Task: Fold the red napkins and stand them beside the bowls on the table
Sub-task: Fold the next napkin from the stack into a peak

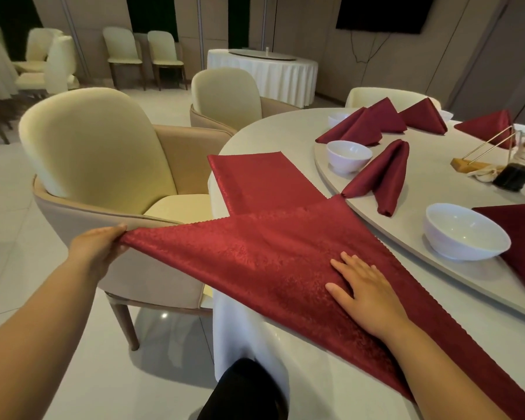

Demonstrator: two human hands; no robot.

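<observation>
Beside two bowls (464,231), one spread napkin (255,253)

This was a restaurant banquet room. A round dining table (249,137) at 3 o'clock carried a turntable (431,183), white bowls (464,234) and folded red napkins (385,174). A second skirted table (264,77) stood at 12 o'clock, spare cream chairs (59,62) were bunched at 10 o'clock, and a dark wall screen (382,10) hung at 1 o'clock.

The left hand (99,247) and right hand (367,295) are bare; so are both forearms (40,328) up to the frame's edge; low down shows a black garment (246,389), trouser leg or shoe unclear.
</observation>
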